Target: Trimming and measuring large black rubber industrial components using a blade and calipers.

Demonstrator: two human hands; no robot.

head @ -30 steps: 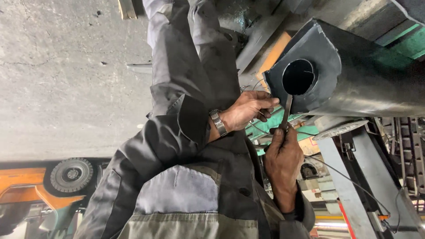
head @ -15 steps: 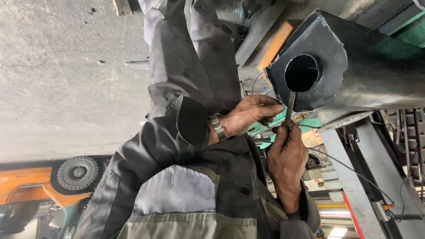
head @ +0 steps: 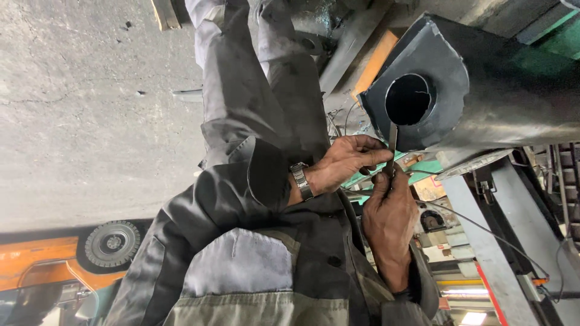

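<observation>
In the head view the picture appears turned on its side, so the concrete floor (head: 78,115) fills the upper left, grey, cracked and spotted with small dark marks. A short piece of wood (head: 165,13) lies at its top edge. At the lower left stands an orange vehicle (head: 36,265) with a black tyre (head: 113,243).

The person wears a grey work jacket (head: 241,265) and grey trousers (head: 241,78), and a metal wristwatch (head: 301,181) sits on the wrist of one arm. Which hand is which is hard to tell in this turned view; the one with the watch seems to be the left hand (head: 347,162). Its fingers are curled and pinch a thin flat metal strip (head: 393,145) just below the dark steel box section (head: 483,84). The right hand (head: 389,214) is closed around the lower end of the same strip, thumb pressing against it.

The strip stands against the end plate of the box section, its upper tip reaching the rim of the round hole (head: 409,99) cut in that plate. The hole is dark inside.

Behind the hands lie a green-painted metal part (head: 374,175), grey steel beams (head: 483,229) and a thin cable (head: 483,232) running toward the lower right. An orange slab (head: 376,60) shows above the box section, beside another grey steel bar (head: 347,51).
</observation>
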